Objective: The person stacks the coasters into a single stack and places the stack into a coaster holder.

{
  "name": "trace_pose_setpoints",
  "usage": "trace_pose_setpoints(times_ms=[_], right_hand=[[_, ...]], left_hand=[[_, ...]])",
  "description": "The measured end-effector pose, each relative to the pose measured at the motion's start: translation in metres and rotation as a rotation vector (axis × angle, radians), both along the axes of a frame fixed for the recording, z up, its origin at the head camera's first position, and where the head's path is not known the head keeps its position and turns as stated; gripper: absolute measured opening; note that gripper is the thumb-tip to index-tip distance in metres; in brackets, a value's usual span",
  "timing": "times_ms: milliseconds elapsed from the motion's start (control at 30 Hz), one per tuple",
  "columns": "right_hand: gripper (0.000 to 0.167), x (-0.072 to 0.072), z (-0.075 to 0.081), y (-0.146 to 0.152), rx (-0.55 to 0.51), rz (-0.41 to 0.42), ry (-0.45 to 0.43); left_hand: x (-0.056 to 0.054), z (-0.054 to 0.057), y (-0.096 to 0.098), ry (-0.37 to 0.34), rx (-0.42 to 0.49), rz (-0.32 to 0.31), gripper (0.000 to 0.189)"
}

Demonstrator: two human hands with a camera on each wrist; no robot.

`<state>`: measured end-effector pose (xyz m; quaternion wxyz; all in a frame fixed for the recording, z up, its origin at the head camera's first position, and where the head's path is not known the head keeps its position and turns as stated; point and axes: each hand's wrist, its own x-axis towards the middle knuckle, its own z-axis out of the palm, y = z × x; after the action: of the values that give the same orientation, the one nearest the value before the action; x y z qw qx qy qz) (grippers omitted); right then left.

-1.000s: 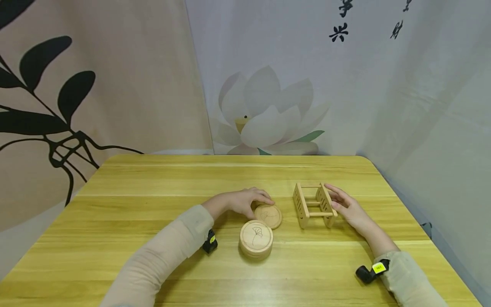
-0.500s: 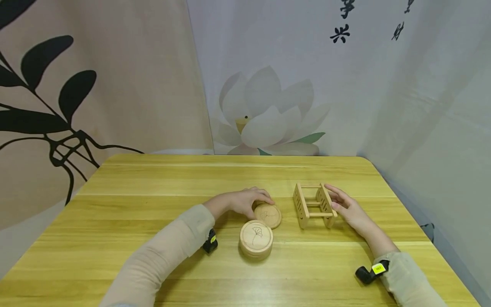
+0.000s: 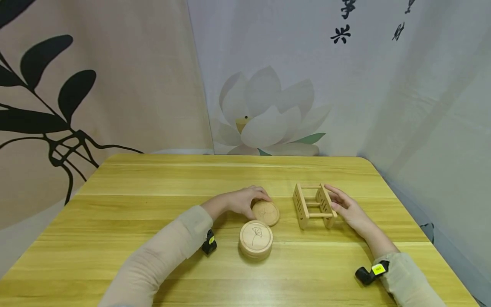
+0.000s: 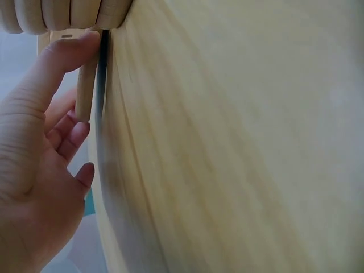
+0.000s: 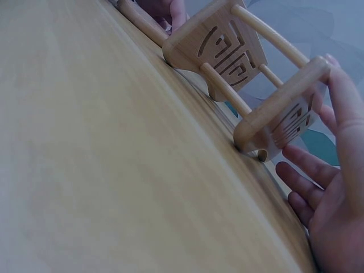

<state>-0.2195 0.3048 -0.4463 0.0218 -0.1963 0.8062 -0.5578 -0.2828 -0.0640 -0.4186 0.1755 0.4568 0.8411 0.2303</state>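
My left hand [image 3: 245, 202] pinches a round wooden coaster [image 3: 267, 214] by its edge. In the left wrist view the thumb sits on one side of this coaster [image 4: 86, 85] with fingers at the other, and a dark gap separates it from the tabletop. Just nearer stands a stack of wooden coasters [image 3: 256, 238], the top one engraved with a ginkgo leaf. To the right, a wooden coaster rack [image 3: 313, 204] with cut-out side panels and round rods stands upright. My right hand [image 3: 350, 211] holds its right panel between thumb and fingertips; the index finger is partly hidden in the right wrist view.
Everything rests on a wood-grained table [image 3: 153, 183]. A printed cloth backdrop [image 3: 268, 42] hangs behind its far edge. Between the held coaster and the rack lies a narrow strip of tabletop. Each wrist carries a small black camera.
The left hand has shifted slightly to the left and away, carrying the coaster with it. The right hand, rack and stack have stayed in place.
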Motion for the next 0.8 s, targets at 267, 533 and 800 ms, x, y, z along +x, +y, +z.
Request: trace_pose_setpoints(times_ms=[267,533,800], right_hand=[[0.051,-0.001,-0.001,0.001,-0.009,0.002,-0.004],[0.052,-0.002,-0.002,0.001,0.002,-0.002,-0.003],[0.052,-0.002,-0.003,0.001,0.018,-0.006,0.003]], left_hand=[[0.001,0.003,-0.007,-0.002,0.033,0.039,0.072],[0.002,0.005,-0.012,-0.015,0.06,0.083,0.074],[0.005,0.012,-0.018,-0.051,0.139,0.129,0.077]])
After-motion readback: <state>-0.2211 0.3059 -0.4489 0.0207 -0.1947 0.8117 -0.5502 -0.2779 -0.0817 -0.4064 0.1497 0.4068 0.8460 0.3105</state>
